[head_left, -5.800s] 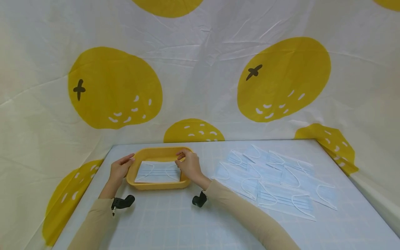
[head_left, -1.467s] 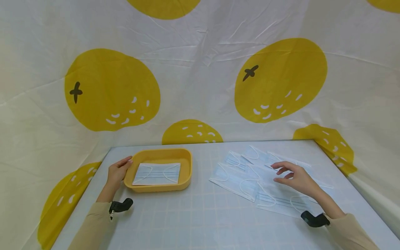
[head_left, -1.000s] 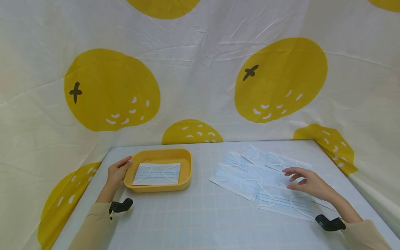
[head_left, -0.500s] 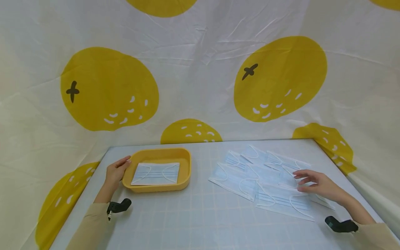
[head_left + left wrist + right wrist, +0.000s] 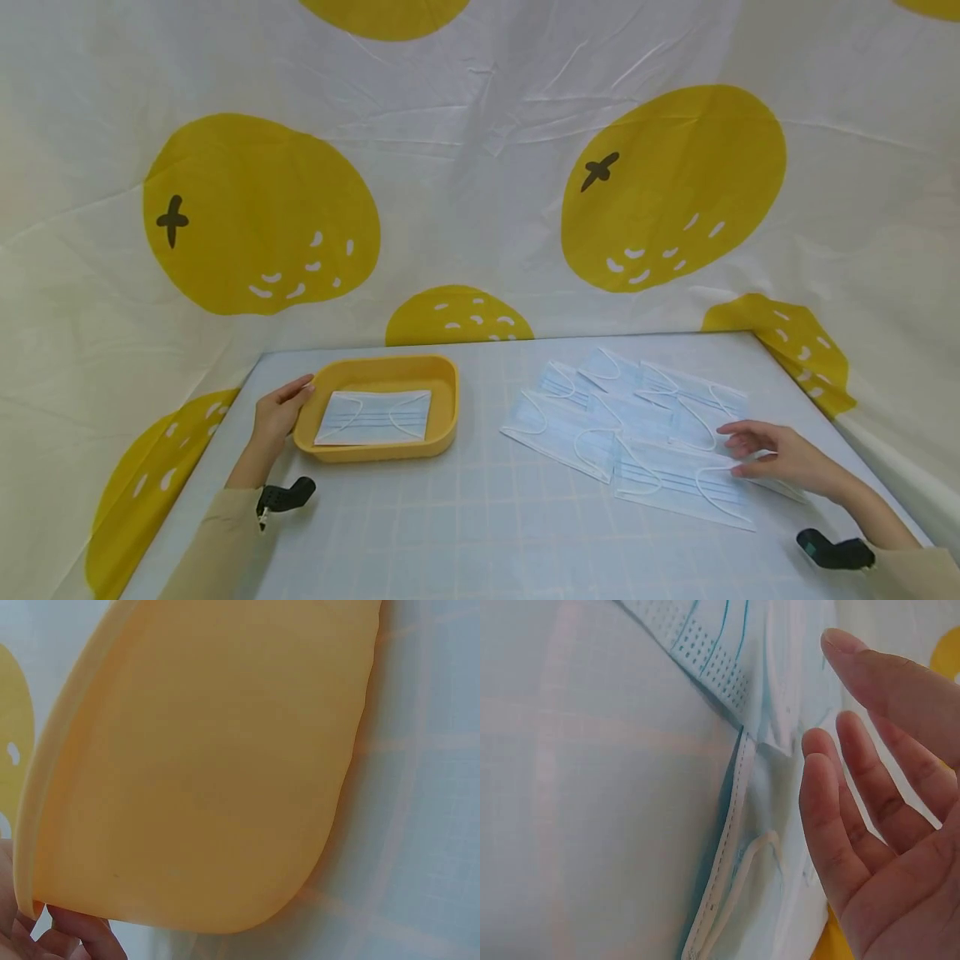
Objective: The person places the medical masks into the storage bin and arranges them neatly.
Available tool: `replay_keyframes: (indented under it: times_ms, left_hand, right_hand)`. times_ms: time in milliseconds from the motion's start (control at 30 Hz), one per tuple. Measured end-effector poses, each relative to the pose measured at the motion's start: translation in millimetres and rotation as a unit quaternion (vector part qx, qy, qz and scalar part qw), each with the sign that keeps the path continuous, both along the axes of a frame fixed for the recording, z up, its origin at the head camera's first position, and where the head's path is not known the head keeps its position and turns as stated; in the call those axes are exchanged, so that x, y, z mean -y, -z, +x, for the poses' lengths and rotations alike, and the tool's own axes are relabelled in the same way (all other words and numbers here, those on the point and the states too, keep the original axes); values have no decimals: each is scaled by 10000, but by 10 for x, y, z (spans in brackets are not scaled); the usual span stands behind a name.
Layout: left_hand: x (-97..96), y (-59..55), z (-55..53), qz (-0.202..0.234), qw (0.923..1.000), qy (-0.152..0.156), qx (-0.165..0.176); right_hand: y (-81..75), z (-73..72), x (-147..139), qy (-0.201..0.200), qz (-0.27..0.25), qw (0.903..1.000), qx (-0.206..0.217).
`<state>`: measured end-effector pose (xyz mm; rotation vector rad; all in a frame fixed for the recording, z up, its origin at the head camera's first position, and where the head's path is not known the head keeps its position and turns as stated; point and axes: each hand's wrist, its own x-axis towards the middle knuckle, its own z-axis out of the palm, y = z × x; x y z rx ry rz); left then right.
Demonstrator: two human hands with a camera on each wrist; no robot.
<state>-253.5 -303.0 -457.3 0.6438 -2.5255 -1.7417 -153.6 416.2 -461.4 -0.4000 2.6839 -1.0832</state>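
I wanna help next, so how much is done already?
Done: at least one mask lies flat in the yellow tray. In hand: the left hand holds the tray's edge; the right hand is over the loose masks, holding none. To do: probably those loose masks, which overlap on the table.

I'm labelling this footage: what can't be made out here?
Head view: anything beneath the mask in the tray; that mask covers it.
Head view: part of the rightmost mask, behind the right hand.
Left wrist view: the tray's inside, behind its wall; most of the left hand, past the edge.
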Motion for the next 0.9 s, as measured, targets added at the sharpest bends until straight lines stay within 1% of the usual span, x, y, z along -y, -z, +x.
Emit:
replay_keyframes:
  times_ms: [267, 533, 733, 900]
  left_hand:
    - [-2, 12, 0, 4, 10000, -13, 57]
    - [-4, -8, -2, 60, 9999, -57, 79]
    - [-6, -9, 0, 84, 9999, -70, 100]
    - [-9, -14, -1, 43, 10000, -54, 56]
  right_hand:
    - [31, 47, -46, 65, 207, 9998, 42]
    - [61, 81, -70, 404, 450, 9980, 168]
    - [104, 67, -74, 581, 587, 9959, 379]
    - [127, 48, -83, 553, 645, 9958, 347]
